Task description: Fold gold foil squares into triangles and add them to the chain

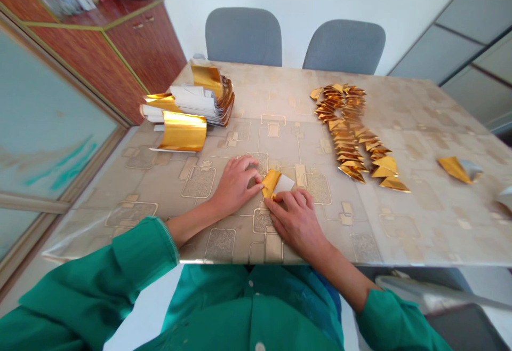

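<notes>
A small sheet of gold foil paper (276, 183), white on its back, lies half folded on the table (400, 223) right in front of me. My left hand (236, 184) rests on the table with its fingertips pressing the sheet's left edge. My right hand (296, 217) presses down on the sheet's near edge, fingers bent over the fold. Both hands pin the same sheet flat.
A stack of unfolded gold sheets (192, 108) sits at the far left. Rows of several folded gold pieces (352, 132) lie at the centre right, and one loose folded piece (458, 169) farther right. Two grey chairs (244, 36) stand behind the table, a wooden cabinet (132, 47) at left.
</notes>
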A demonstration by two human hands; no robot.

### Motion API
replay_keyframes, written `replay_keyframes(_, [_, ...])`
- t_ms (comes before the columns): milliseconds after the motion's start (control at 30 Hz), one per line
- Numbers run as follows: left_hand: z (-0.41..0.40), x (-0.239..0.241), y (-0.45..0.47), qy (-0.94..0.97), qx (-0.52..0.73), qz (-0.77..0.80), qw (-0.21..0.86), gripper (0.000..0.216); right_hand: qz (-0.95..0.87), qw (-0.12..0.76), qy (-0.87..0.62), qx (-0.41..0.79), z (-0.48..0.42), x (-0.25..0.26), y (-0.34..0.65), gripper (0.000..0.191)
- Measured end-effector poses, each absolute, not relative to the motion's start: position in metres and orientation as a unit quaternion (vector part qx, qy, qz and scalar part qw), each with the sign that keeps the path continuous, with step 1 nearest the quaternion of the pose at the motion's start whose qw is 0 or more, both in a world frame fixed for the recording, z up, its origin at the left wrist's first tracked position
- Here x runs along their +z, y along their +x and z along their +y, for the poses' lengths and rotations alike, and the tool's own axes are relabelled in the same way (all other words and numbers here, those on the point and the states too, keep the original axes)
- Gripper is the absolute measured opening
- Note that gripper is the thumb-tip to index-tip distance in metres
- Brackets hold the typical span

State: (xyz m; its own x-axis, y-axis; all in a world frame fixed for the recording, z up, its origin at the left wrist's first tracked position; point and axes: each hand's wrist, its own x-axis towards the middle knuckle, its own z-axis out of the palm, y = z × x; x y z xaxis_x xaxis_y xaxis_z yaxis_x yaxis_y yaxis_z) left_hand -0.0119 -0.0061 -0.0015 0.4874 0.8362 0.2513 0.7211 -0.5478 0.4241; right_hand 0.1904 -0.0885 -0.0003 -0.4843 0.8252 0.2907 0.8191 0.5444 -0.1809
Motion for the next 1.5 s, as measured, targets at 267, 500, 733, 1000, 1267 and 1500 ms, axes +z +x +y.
replay_keyframes(267, [-0.022, 0.006, -0.006, 0.884, 0.263, 0.371, 0.109, 0.022, -0.848, 0.179, -0.499, 0.006, -0.089, -0.001, 0.179, 0.034])
replay_keyframes(500, [-0.025, 0.001, -0.008, 0.934, 0.200, 0.289, 0.069, 0.029, -0.845, 0.265, -0.458, 0.074, -0.068, 0.013, 0.218, 0.034])
replay_keyframes(733, [0.004, 0.005, -0.008, 0.960, 0.164, 0.228, 0.006, 0.024, -0.909, 0.184, -0.358, 0.108, -0.032, 0.015, 0.251, 0.027])
replay_keyframes(1000, [-0.014, 0.008, -0.003, 0.943, 0.234, 0.235, -0.032, 0.018, -0.905, 0.187, -0.366, 0.108, -0.025, 0.007, 0.238, 0.014])
replay_keyframes(1267, [-0.014, 0.001, 0.016, 0.957, 0.188, 0.217, -0.031, 0.020, -0.877, 0.240, -0.395, 0.133, -0.019, 0.004, 0.236, 0.015])
replay_keyframes(1500, [-0.014, 0.000, 0.020, 0.950, 0.202, 0.226, -0.076, 0.020, -0.877, 0.240, -0.392, 0.143, -0.020, 0.005, 0.236, 0.014])
